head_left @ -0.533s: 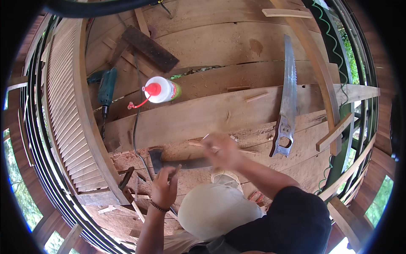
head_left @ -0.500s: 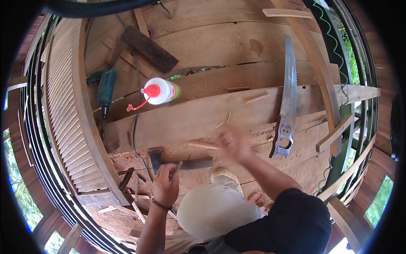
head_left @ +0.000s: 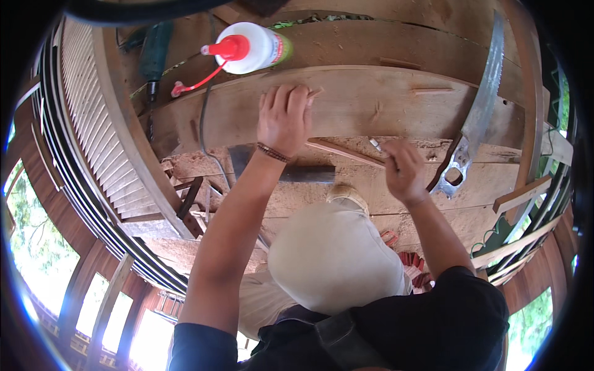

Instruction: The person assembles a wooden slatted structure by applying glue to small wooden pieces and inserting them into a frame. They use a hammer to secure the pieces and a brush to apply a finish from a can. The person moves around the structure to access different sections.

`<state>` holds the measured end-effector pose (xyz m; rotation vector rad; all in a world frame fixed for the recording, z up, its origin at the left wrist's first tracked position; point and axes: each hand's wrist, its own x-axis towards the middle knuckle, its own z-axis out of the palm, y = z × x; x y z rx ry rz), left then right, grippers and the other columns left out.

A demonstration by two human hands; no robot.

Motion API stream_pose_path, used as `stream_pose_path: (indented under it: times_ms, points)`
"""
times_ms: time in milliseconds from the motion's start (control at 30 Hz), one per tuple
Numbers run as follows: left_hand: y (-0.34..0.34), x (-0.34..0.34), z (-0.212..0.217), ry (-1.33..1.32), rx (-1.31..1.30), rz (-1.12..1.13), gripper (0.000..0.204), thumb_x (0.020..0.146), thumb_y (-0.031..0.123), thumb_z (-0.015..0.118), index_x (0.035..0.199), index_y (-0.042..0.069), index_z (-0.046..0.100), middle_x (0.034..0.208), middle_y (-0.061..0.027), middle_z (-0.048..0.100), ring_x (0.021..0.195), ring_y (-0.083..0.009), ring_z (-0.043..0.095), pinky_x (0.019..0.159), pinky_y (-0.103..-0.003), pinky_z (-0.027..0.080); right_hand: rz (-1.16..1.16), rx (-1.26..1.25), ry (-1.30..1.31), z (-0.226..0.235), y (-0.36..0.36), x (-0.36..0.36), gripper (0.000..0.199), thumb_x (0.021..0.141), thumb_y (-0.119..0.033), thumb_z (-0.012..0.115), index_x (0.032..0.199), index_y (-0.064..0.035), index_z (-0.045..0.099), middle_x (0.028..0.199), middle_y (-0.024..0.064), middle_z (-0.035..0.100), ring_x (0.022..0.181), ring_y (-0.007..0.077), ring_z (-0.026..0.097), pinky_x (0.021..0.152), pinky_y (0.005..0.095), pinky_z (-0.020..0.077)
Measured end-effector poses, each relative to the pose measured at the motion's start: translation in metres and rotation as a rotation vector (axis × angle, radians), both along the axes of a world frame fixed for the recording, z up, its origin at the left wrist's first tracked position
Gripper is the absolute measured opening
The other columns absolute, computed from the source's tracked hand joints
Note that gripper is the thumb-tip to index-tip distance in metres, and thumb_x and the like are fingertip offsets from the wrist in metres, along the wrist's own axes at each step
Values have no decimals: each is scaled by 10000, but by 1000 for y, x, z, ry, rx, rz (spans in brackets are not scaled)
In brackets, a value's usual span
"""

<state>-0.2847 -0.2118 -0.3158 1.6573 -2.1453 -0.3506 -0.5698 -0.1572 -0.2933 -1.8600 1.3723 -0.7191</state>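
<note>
Over the long wooden board (head_left: pixel 247 108), my left hand (head_left: pixel 284 117) is closed on a small wooden stick (head_left: pixel 316 93), whose end pokes out beside the thumb. To the right and closer to me, my right hand (head_left: pixel 405 172) has its fingers curled round a small thing with a pale, shiny tip (head_left: pixel 375 144); its kind cannot be made out. A thin wooden strip (head_left: pixel 346 151) lies between the two hands. Just beyond my left hand stands a white glue bottle (head_left: pixel 263 49) with a red cap, its small tip cover hanging on a red strap.
A handsaw (head_left: pixel 479 111) lies across the board at right. A teal power drill (head_left: pixel 154 55) rests at far left, beside a slatted wooden panel (head_left: pixel 93 117). A dark flat piece (head_left: pixel 303 174) lies before my knee (head_left: pixel 328 253). Loose slivers (head_left: pixel 432 91) and a cable (head_left: pixel 204 123) are around.
My left hand has reached forward over the board with the stick. My right hand has shifted right and nearer, and the small pale-tipped thing now shows in it. The view has tilted nearer.
</note>
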Motion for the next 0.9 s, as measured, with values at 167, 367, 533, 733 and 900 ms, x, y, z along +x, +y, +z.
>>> stream_pose_path:
  times_ms: [167, 367, 533, 733, 900]
  points:
    - [0, -3, -8, -86, -57, 3, 132, 955, 123, 626, 1079, 78, 640, 1014, -111, 660, 950, -343, 616, 812, -475, 480, -152, 283, -14, 4, 50, -18, 259, 824, 90, 611, 1048, -18, 684, 942, 170, 690, 805, 358, 672, 710, 416, 560]
    - [-3, -2, -14, -11, -108, 11, 185, 938, 127, 638, 1103, 49, 611, 1019, -164, 649, 936, -411, 612, 831, -520, 485, -72, 669, 123, 8, 175, -36, 226, 899, -6, 586, 1103, -41, 676, 958, 190, 704, 873, 378, 694, 750, 444, 566]
    - [-1, -1, -7, -30, -102, 18, 181, 932, 112, 646, 1091, 27, 627, 986, -184, 655, 921, -411, 621, 809, -499, 502, -215, 463, 16, -22, 149, -25, 179, 894, -10, 605, 1048, -19, 697, 959, 196, 702, 870, 390, 692, 742, 435, 561]
    - [1, -10, 28, 263, 101, 94, 145, 917, 78, 643, 1050, 19, 638, 908, -160, 652, 822, -387, 634, 725, -476, 515, -218, 139, -58, -4, 71, -1, 145, 857, 37, 624, 983, -1, 683, 939, 173, 680, 863, 371, 675, 744, 417, 544]
    - [-14, -15, 38, 101, 10, 19, 123, 911, 69, 648, 1029, 33, 648, 912, -150, 632, 848, -360, 628, 747, -454, 510, -295, -296, 173, 18, -40, -8, 190, 846, 47, 617, 1013, -39, 649, 1064, 164, 658, 1026, 386, 615, 879, 450, 493]
